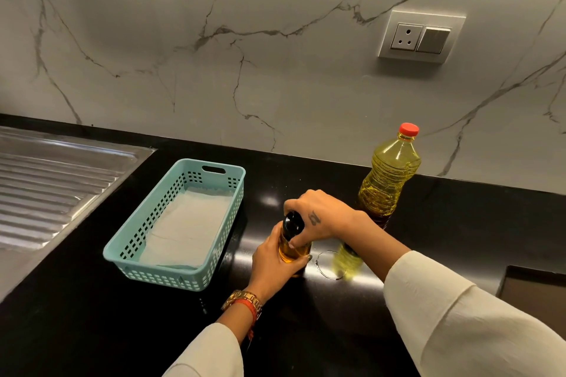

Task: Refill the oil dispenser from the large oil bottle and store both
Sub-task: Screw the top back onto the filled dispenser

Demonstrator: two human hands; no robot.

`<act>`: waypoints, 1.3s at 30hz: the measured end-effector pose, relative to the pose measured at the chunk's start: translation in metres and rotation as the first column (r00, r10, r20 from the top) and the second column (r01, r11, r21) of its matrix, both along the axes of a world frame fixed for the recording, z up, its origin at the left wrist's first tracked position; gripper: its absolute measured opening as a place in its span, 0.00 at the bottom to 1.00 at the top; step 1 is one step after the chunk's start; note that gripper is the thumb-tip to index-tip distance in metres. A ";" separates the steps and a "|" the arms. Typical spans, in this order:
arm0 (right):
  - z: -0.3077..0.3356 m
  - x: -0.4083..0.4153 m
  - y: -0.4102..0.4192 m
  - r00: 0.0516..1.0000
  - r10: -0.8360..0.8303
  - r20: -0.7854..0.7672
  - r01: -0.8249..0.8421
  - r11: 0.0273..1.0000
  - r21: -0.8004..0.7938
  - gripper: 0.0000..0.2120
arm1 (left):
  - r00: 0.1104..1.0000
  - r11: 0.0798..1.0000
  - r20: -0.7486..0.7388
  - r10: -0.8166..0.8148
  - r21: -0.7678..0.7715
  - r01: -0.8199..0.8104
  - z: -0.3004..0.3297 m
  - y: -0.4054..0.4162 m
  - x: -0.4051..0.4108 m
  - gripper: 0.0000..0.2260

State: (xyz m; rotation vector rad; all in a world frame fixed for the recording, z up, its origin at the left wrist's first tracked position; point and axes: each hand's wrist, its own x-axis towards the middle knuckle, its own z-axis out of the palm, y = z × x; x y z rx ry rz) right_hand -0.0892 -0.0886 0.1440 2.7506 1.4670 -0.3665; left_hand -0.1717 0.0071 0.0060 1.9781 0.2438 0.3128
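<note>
The small oil dispenser (292, 249), glass with amber oil and a black top (293, 222), stands on the black counter (459, 223). My left hand (275, 263) grips its body from the left. My right hand (321, 217) comes over from the right, its fingers curled round the black top. Behind my right wrist stands the large oil bottle (389, 174), upright, full of yellow oil, with its red cap (409, 129) on.
A teal plastic basket (180, 277) lined with white paper sits left of the dispenser. A steel sink drainboard (55, 184) lies at the far left. A wet ring mark (329, 265) shows on the counter right of the dispenser. A wall socket (421, 37) sits on the marble backsplash.
</note>
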 end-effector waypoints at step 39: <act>0.011 0.012 -0.004 0.980 -0.173 -0.103 0.171 0.985 -0.024 0.37 | 0.999 0.999 -0.019 0.028 0.028 -0.027 -0.002 0.001 0.000 0.30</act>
